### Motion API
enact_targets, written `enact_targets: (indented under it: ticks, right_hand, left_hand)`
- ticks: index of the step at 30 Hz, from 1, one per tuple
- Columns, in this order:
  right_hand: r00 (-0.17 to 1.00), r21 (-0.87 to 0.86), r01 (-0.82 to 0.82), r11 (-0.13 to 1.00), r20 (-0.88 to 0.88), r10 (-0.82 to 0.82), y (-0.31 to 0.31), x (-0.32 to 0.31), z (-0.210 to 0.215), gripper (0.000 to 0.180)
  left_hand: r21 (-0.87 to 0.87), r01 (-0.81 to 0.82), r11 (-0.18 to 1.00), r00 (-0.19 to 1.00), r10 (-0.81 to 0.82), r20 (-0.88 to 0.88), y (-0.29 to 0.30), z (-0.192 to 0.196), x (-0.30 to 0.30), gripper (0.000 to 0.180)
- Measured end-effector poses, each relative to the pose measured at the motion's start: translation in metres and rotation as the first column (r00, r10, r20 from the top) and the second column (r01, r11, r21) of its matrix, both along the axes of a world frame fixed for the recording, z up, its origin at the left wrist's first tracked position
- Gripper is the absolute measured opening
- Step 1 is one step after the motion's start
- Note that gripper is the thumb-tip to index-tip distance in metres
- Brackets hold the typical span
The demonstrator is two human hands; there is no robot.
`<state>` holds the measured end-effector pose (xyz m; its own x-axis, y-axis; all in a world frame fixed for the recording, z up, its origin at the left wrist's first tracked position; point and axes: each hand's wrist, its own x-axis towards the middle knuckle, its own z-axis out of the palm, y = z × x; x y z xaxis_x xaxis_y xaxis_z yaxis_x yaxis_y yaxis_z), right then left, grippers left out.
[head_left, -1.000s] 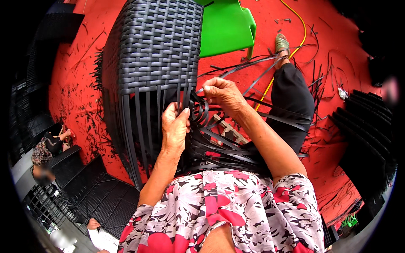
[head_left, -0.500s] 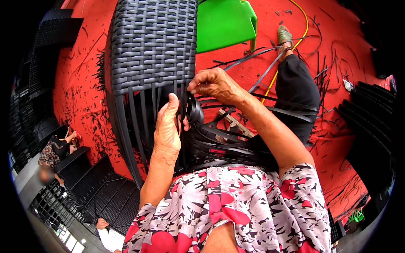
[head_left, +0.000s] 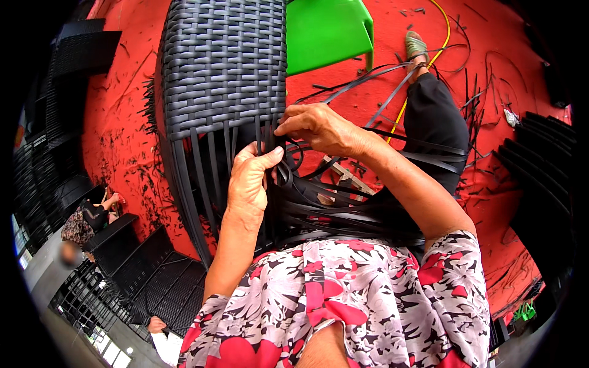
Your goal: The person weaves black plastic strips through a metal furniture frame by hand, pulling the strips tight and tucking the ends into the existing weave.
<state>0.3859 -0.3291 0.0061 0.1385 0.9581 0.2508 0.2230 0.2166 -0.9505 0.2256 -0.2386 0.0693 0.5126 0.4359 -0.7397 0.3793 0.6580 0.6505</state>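
Note:
A dark grey woven wicker panel [head_left: 224,73] stretches away in front of me, with bare upright strips [head_left: 210,178] running from its near edge toward my lap. Around the strips near the right side, my left hand [head_left: 248,184] is closed, its thumb pressed toward the fingers. My right hand [head_left: 322,130] pinches a dark strip at the panel's lower right corner; its fingertips partly hide it. Between the hands a strip curls in a small loop. Many loose black strips [head_left: 319,205] lie across my lap and around my right leg.
A green plastic stool [head_left: 328,37] stands beyond the panel's right edge. Strip scraps and a yellow hose [head_left: 399,116] lie on the red floor covering [head_left: 123,147]. Dark woven pieces [head_left: 534,165] are stacked at right. At far left a person [head_left: 86,224] sits among more wicker pieces.
My left hand's thumb has tilted over to the right, toward the strips. My right hand has shifted slightly down and stays at the panel's corner.

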Motion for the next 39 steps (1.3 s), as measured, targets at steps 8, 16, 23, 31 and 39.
enact_targets:
  ticks: [8,16,23,31,39]
  right_hand:
    - [0.990,0.105,-0.061,0.993,0.135,0.047,0.004,0.003,-0.012,0.026]
    - [0.995,0.033,0.012,0.999,0.094,-0.015,0.005,-0.003,-0.010,0.019]
    - [0.705,-0.186,-0.068,0.980,-0.704,-0.084,0.003,-0.016,-0.019,0.012]
    - [0.761,-0.389,0.025,0.921,-0.590,-0.270,0.009,-0.029,-0.001,0.011]
    - [0.722,-0.501,-0.031,0.865,-0.610,-0.327,0.002,-0.038,-0.005,0.040]
  left_hand:
    - [-0.005,-0.058,0.998,0.998,0.058,-0.038,0.004,-0.015,-0.009,0.021]
    - [0.295,0.049,0.954,0.992,-0.012,-0.127,-0.010,-0.004,0.002,0.015]
    - [0.285,0.080,0.955,0.990,-0.042,-0.136,-0.008,-0.004,0.003,0.016]
    - [0.318,0.031,0.948,0.993,0.007,-0.117,-0.014,0.003,0.004,0.011]
    - [0.063,-0.182,0.981,0.983,0.183,-0.022,-0.009,0.015,0.004,0.025]
